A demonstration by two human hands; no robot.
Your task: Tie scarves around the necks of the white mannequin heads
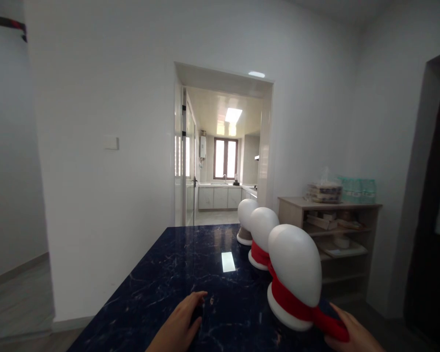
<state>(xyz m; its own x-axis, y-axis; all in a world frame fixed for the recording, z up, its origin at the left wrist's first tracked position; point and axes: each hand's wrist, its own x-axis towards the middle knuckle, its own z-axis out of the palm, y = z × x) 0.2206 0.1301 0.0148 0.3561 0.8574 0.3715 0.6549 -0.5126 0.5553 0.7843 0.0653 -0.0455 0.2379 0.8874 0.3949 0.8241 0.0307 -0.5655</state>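
Three white mannequin heads stand in a row along the right side of a dark blue marble table (pixel 168 274). The nearest head (pixel 295 266) wears a red scarf (pixel 297 303) around its neck. The middle head (pixel 263 230) has a red scarf too, and the far head (pixel 246 215) has a brownish band at its base. My right hand (pixel 354 335) grips the loose end of the nearest head's scarf at the table's right edge. My left hand (pixel 178 325) rests flat on the tabletop, fingers spread, holding nothing.
A wooden shelf unit (pixel 328 230) with packages on top stands behind the heads at the right wall. An open doorway (pixel 222 161) leads to a kitchen straight ahead. A dark door (pixel 438 205) is at the far right. Floor lies to the table's left.
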